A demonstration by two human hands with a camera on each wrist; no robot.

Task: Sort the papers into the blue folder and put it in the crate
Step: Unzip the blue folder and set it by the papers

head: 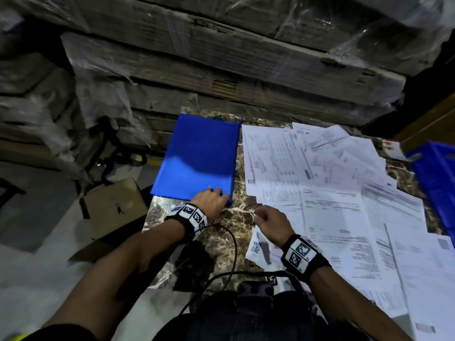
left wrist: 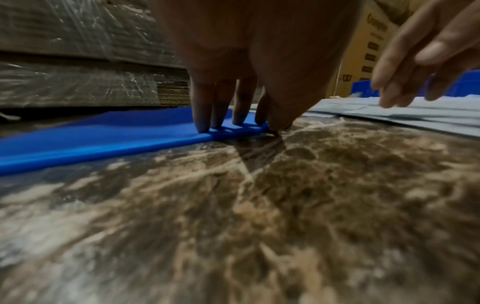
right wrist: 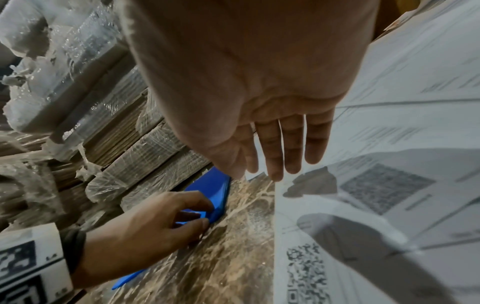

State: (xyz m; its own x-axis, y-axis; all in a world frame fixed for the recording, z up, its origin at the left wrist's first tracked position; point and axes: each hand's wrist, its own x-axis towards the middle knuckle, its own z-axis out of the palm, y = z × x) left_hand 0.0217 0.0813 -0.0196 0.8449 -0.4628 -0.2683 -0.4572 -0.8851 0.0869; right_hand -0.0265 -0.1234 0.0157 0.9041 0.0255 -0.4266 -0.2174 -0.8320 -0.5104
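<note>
The blue folder (head: 199, 156) lies closed on the marble table (head: 236, 222), left of a wide spread of printed papers (head: 332, 193). My left hand (head: 214, 196) is at the folder's near right corner. Four fingertips (left wrist: 202, 127) rest on the cover, and the thumb is at the corner's edge, pinching it (right wrist: 205, 211). My right hand (head: 266, 217) hovers just above the table between folder and papers, fingers (right wrist: 272, 164) straight and relaxed, holding nothing. A blue crate (head: 438, 168) stands at the table's right edge, partly cut off by the frame.
Stacks of plastic-wrapped flat cardboard (head: 221, 70) rise right behind the table. On the floor to the left sits an open cardboard box (head: 113, 207). A black cable (head: 234, 242) loops over the table's near edge. Bare marble shows between folder and papers.
</note>
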